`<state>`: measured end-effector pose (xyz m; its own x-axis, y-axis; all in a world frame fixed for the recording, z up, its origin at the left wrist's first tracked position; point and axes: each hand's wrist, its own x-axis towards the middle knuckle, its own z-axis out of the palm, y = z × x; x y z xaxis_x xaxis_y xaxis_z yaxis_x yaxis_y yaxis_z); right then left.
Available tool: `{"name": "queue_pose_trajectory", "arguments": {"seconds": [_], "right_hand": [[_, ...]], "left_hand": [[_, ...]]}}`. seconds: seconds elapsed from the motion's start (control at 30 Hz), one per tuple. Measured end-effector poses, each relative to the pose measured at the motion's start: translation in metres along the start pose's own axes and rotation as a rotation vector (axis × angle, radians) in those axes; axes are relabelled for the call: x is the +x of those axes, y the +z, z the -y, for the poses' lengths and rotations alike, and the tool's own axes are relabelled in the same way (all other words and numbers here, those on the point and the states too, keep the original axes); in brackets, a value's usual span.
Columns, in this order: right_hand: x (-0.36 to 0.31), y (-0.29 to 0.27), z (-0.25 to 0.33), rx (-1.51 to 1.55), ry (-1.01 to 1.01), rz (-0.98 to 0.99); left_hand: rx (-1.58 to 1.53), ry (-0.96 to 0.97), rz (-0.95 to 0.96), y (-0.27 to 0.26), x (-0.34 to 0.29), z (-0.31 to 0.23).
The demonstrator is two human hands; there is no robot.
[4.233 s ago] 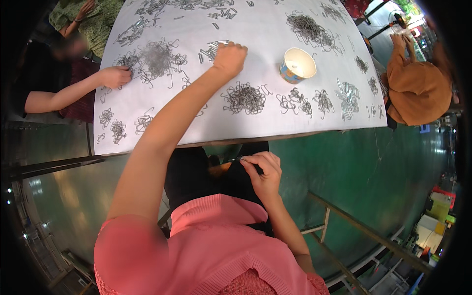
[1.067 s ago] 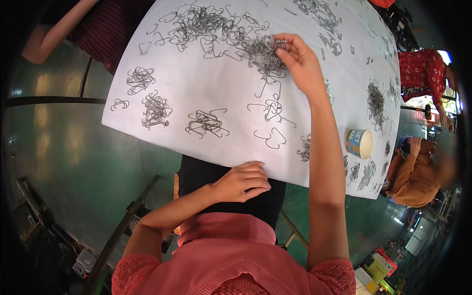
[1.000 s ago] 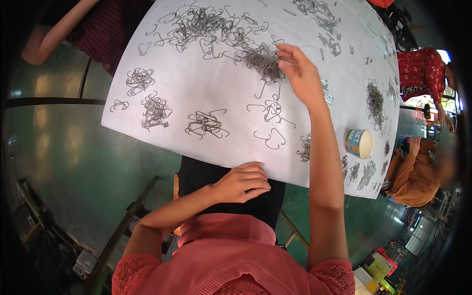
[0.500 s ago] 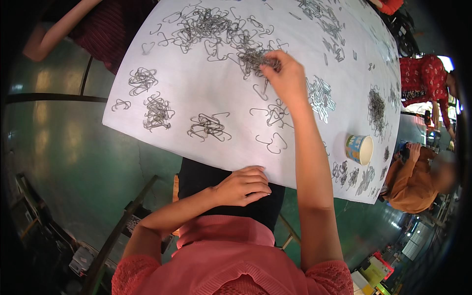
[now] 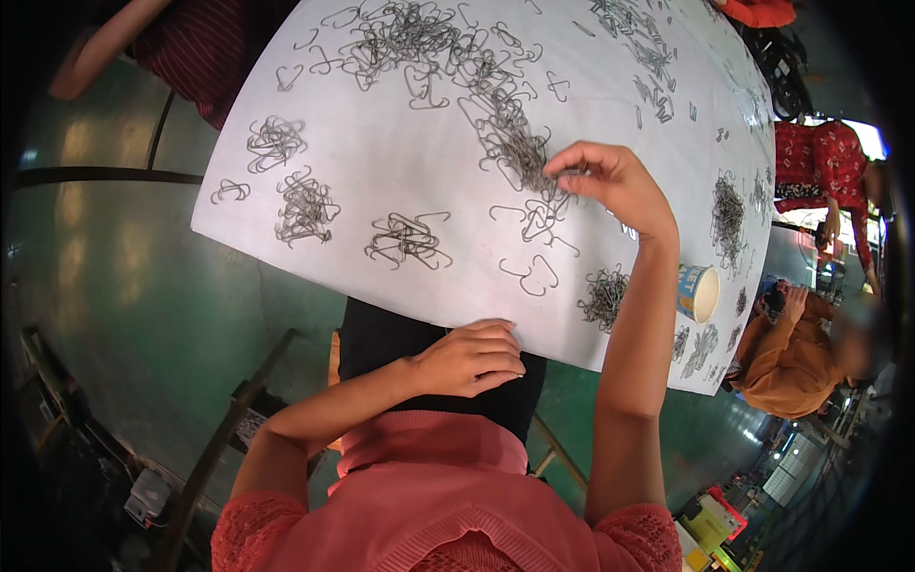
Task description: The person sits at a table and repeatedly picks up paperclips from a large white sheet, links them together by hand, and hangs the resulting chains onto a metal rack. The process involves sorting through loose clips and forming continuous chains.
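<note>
My right hand (image 5: 620,186) is over the white table, its fingers and thumb curled together at the near end of a long heap of bent wire hooks (image 5: 515,143). A few hooks seem to be between the fingertips, partly hidden by them. Just on the near side lie a small loose group of hooks (image 5: 541,221) and several single ones (image 5: 530,276). My left hand (image 5: 474,357) lies flat on my lap by the table's near edge, fingers stretched out and holding nothing.
Separate small piles of hooks (image 5: 408,240) lie along the near left side. Short pale metal pieces (image 5: 648,52) are scattered at the far right. A paper cup (image 5: 702,294) stands right of my forearm. Other people sit or stand around the table, one in a brown top (image 5: 791,362).
My right hand has moved right and nearer to me. The heap of hooks now stretches further that way. A hook pile beside my right forearm has come into view. My left hand stays put.
</note>
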<state>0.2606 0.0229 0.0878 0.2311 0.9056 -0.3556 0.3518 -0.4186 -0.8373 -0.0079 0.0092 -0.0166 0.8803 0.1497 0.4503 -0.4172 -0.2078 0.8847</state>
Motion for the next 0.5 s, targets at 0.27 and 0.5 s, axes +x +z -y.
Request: {"name": "queue_pose_trajectory", "arguments": {"seconds": [0.27,0.5], "right_hand": [[-0.016,0.006,0.005,0.075,0.013,-0.305],[-0.032,-0.003,0.055,0.305,-0.406,-0.616]], "left_hand": [[0.019,-0.002,-0.009,0.002,-0.001,0.002],[0.052,-0.018,-0.004,0.002,-0.001,0.0]]}}
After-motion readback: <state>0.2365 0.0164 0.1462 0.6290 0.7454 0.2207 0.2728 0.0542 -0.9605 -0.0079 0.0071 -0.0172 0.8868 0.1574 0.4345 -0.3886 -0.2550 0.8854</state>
